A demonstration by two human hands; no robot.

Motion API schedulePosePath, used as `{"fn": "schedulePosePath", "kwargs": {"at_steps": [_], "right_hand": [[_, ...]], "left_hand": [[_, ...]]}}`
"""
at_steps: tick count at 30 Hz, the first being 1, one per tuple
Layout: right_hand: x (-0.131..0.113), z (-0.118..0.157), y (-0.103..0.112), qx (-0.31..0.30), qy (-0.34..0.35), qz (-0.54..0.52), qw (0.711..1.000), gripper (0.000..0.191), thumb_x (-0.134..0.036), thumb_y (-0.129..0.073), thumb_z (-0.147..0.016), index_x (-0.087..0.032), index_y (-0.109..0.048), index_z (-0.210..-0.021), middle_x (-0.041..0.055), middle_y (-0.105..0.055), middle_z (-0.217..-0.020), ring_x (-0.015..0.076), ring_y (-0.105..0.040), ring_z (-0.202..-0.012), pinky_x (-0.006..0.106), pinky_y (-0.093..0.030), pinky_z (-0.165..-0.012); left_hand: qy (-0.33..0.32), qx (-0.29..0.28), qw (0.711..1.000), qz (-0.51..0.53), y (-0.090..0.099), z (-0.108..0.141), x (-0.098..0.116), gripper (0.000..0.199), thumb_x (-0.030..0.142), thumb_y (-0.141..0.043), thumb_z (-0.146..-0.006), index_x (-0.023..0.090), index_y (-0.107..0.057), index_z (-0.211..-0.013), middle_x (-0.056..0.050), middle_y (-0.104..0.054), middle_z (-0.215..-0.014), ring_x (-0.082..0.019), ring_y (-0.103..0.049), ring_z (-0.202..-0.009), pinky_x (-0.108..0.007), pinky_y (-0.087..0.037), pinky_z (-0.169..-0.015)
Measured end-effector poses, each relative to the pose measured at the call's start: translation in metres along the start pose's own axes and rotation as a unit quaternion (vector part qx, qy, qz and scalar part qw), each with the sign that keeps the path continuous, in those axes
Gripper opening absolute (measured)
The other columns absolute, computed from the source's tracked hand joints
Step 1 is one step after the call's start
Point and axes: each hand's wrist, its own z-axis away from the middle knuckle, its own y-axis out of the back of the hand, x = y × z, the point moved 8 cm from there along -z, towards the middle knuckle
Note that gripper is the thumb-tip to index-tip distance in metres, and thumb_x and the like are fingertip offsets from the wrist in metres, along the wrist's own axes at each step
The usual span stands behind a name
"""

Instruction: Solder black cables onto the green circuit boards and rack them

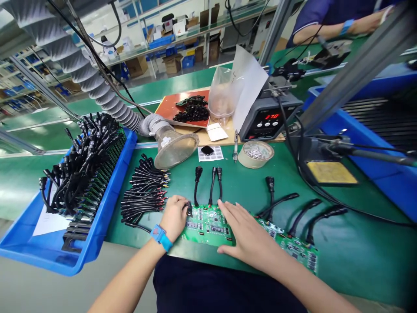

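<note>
A green circuit board [208,224] lies flat near the table's front edge, with black cables [211,187] sticking out from its far side. My left hand [175,216] is at the board's left end, its fingers curled round a small black part [188,208], probably a cable end. Over the board's right part my right hand [239,228] is spread, fingers extended and thumb apart, holding nothing. Another green board [298,250] with black cables [302,215] lies to the right, partly under my right forearm. Loose black cables [143,195] are piled left of my left hand.
A blue bin [112,187] of cabled boards stands left. A fume funnel [176,148] hangs behind the cables. Further back are a soldering station [272,119], a round tin [256,154] and a yellow sponge [332,172]. A person's arm [329,30] shows at the upper right.
</note>
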Motion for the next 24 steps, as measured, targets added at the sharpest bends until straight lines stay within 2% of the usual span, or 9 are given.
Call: {"fn": "schedulePosePath", "kwargs": {"at_steps": [3, 6, 9, 11, 14, 17, 20, 22, 24], "right_hand": [[-0.003, -0.001, 0.004, 0.001, -0.001, -0.024, 1.0, 0.109, -0.047, -0.074, -0.058, -0.02, -0.011, -0.143, 0.0163, -0.037, -0.136, 0.0337, -0.031, -0.13, 0.055, -0.026, -0.108], [-0.011, 0.002, 0.008, 0.005, 0.0, -0.043, 0.999, 0.103, -0.047, -0.076, -0.052, -0.021, -0.026, -0.138, 0.0153, -0.036, -0.133, 0.0355, -0.026, -0.132, 0.053, -0.032, -0.105], [-0.021, 0.012, 0.015, 0.02, -0.008, -0.049, 0.999, 0.086, -0.041, -0.076, -0.053, -0.022, -0.04, -0.128, 0.0148, -0.033, -0.133, 0.037, -0.02, -0.134, 0.05, -0.038, -0.101], [-0.023, 0.027, 0.024, 0.037, -0.018, -0.047, 0.998, 0.072, -0.037, -0.073, -0.057, -0.02, -0.045, -0.121, 0.0162, -0.03, -0.133, 0.0376, -0.02, -0.133, 0.051, -0.038, -0.1], [-0.01, 0.063, 0.047, 0.07, -0.034, -0.024, 0.997, 0.059, -0.035, -0.068, -0.063, -0.018, -0.046, -0.114, 0.0186, -0.025, -0.136, 0.0383, -0.022, -0.132, 0.052, -0.04, -0.097], [0.02, 0.102, 0.07, 0.121, -0.052, 0.032, 0.991, 0.056, -0.036, -0.064, -0.065, -0.017, -0.042, -0.112, 0.019, -0.025, -0.137, 0.0342, -0.032, -0.128, 0.045, -0.047, -0.092], [0.051, 0.126, 0.076, 0.141, -0.08, 0.088, 0.983, 0.057, -0.039, -0.063, -0.065, -0.016, -0.042, -0.112, 0.0191, -0.035, -0.129, 0.0331, -0.042, -0.12, 0.044, -0.05, -0.088], [0.064, 0.131, 0.07, 0.122, -0.105, 0.113, 0.981, 0.063, -0.041, -0.063, -0.065, -0.016, -0.042, -0.118, 0.0178, -0.04, -0.124, 0.034, -0.044, -0.119, 0.045, -0.05, -0.087], [0.071, 0.132, 0.061, 0.091, -0.137, 0.112, 0.98, 0.073, -0.043, -0.063, -0.066, -0.018, -0.036, -0.129, 0.0162, -0.041, -0.124, 0.033, -0.045, -0.118, 0.044, -0.05, -0.088]], "left_hand": [[-0.019, -0.007, 1.0, -0.012, 0.007, -0.005, 0.012, 0.011, 0.026, -0.056, -0.082, 0.018, -0.063, -0.083, -0.006, -0.062, -0.091, -0.021, -0.056, -0.09, -0.036, -0.042, -0.085], [-0.023, -0.001, 1.0, -0.013, 0.019, -0.004, 0.023, 0.016, 0.033, -0.055, -0.083, 0.018, -0.06, -0.083, -0.003, -0.061, -0.078, -0.018, -0.056, -0.074, -0.03, -0.044, -0.072], [0.032, 0.013, 0.999, 0.031, 0.028, -0.006, 0.028, 0.027, 0.039, -0.057, -0.081, 0.017, -0.059, -0.097, 0.001, -0.059, -0.069, -0.014, -0.054, -0.063, -0.026, -0.042, -0.062], [0.081, -0.005, 0.993, 0.089, 0.023, -0.008, 0.034, 0.035, 0.042, -0.06, -0.078, 0.015, -0.059, -0.101, 0.004, -0.056, -0.062, -0.012, -0.051, -0.056, -0.024, -0.04, -0.056], [0.106, -0.078, 0.974, 0.184, -0.003, -0.01, 0.058, 0.04, 0.044, -0.061, -0.076, 0.014, -0.061, -0.102, 0.002, -0.059, -0.064, -0.012, -0.053, -0.058, -0.024, -0.043, -0.058], [0.091, -0.177, 0.938, 0.285, -0.044, -0.004, 0.08, 0.044, 0.045, -0.055, -0.082, 0.017, -0.058, -0.116, -0.007, -0.064, -0.103, -0.018, -0.06, -0.092, -0.029, -0.048, -0.078], [0.149, -0.221, 0.896, 0.354, -0.079, 0.01, 0.075, 0.047, 0.046, -0.052, -0.084, 0.018, -0.055, -0.121, -0.011, -0.051, -0.129, -0.024, -0.047, -0.118, -0.035, -0.044, -0.093], [0.2, -0.234, 0.868, 0.39, -0.098, 0.02, 0.068, 0.052, 0.043, -0.058, -0.081, 0.014, -0.052, -0.124, -0.015, -0.049, -0.13, -0.026, -0.044, -0.121, -0.037, -0.042, -0.096], [0.224, -0.227, 0.858, 0.402, -0.108, 0.023, 0.066, 0.061, 0.036, -0.068, -0.073, 0.011, -0.048, -0.126, -0.017, -0.046, -0.133, -0.027, -0.044, -0.121, -0.038, -0.041, -0.097]]}}
